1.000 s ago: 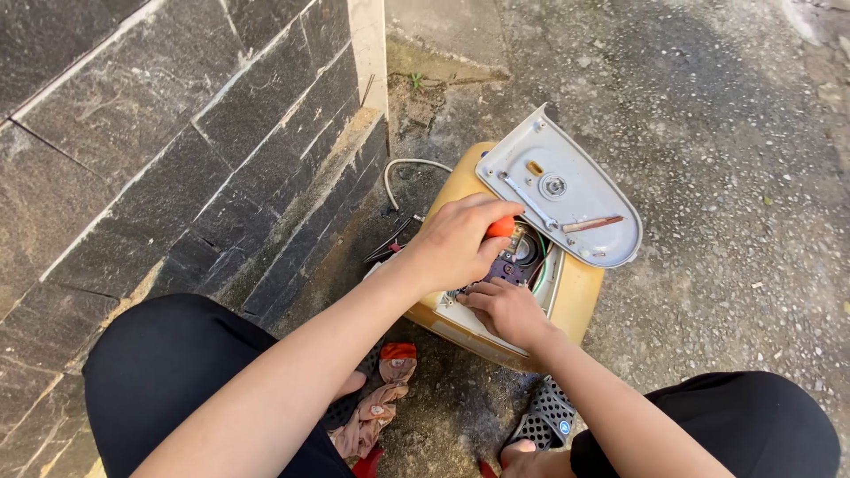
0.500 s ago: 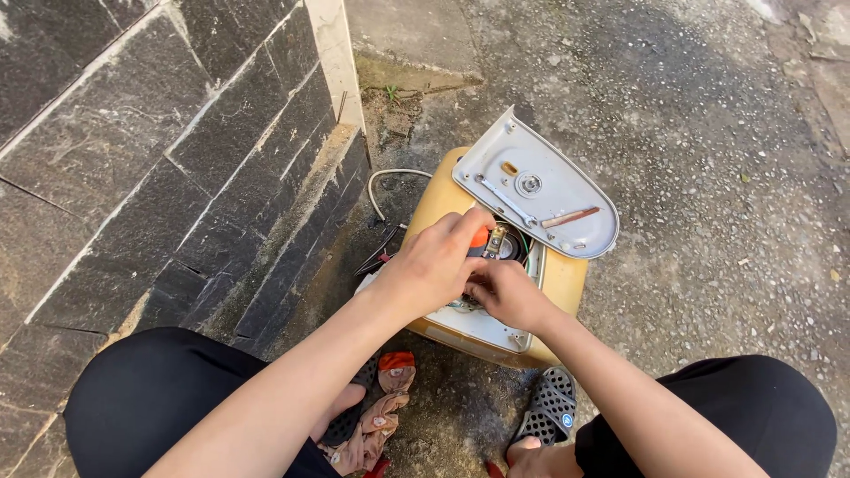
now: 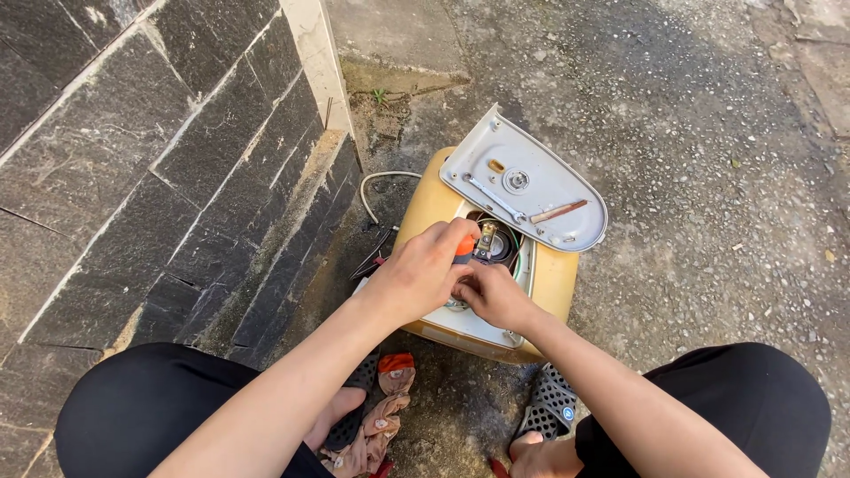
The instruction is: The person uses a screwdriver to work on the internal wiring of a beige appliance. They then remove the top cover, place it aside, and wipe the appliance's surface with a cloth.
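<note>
Clearly, the left hand (image 3: 423,270) is clenched around the orange handle (image 3: 465,245) of a small screwdriver, whose tip goes down into the open yellow appliance (image 3: 553,279). The right hand (image 3: 496,296) rests beside it, touching the white inner part, fingers bent; whether it pinches something cannot be told. The appliance lies on the concrete floor (image 3: 691,133) between the person's knees, and its grey bottom cover (image 3: 522,186) is tilted up at the far side. To do this step well, the tool should stay upright and pressed firmly, while the right hand steadies the body so that the tip does not slip. A dark stone wall (image 3: 150,177) stands at the left, a white cord (image 3: 376,181) runs near it, and a cloth (image 3: 376,425) lies near the feet.
</note>
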